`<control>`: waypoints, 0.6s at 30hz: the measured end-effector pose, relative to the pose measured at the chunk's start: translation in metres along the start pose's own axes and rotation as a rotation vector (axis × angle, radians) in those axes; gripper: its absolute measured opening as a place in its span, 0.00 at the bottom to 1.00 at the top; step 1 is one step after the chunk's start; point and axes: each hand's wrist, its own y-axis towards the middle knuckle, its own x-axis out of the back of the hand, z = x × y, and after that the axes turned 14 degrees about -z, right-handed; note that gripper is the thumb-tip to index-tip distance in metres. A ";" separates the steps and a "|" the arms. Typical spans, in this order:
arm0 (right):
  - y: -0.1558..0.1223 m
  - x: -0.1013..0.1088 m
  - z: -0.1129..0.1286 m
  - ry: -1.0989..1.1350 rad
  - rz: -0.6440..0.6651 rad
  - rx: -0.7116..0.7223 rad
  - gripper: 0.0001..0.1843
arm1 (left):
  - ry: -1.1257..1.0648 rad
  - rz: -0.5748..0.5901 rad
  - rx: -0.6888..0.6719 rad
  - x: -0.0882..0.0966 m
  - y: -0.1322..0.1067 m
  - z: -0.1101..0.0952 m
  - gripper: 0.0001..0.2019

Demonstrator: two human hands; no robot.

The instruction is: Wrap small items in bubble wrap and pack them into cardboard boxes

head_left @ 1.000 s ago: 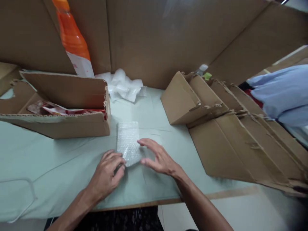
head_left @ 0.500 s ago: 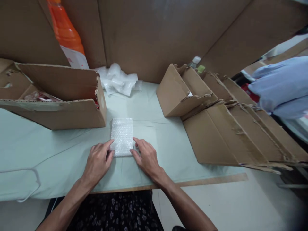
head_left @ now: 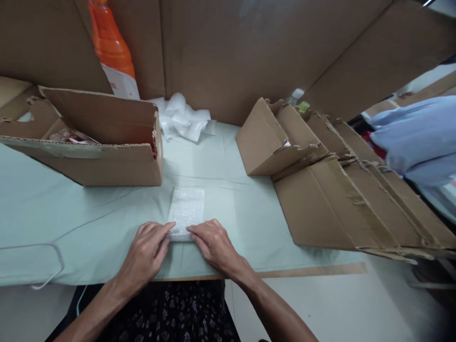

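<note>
A flat, oblong, whitish packet (head_left: 187, 205) lies on the pale green cloth (head_left: 249, 223), its glossy surface apparently bubbled, though blur softens it, as the left hand (head_left: 147, 248) and right hand (head_left: 214, 246) hold its near corners between thumb and fingers.

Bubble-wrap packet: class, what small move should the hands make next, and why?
Probably lift the near end slightly, both sides together. The left hand and right hand sit at opposite sides of the bubble-wrap packet, fingertips at its near end, while the packet's far part lies on the pale green cloth.
</note>
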 end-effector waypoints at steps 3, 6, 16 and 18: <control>-0.009 0.008 0.010 -0.032 -0.095 -0.024 0.14 | -0.008 -0.002 0.059 -0.002 0.001 0.002 0.16; -0.014 0.009 0.017 -0.162 -0.201 0.041 0.13 | 0.077 -0.006 0.042 -0.011 0.012 0.006 0.15; -0.014 -0.003 0.014 -0.024 -0.097 0.004 0.13 | -0.002 0.030 -0.099 -0.001 0.003 -0.007 0.18; -0.018 0.000 0.018 0.009 -0.103 -0.014 0.14 | -0.013 0.039 -0.059 0.001 -0.002 -0.008 0.19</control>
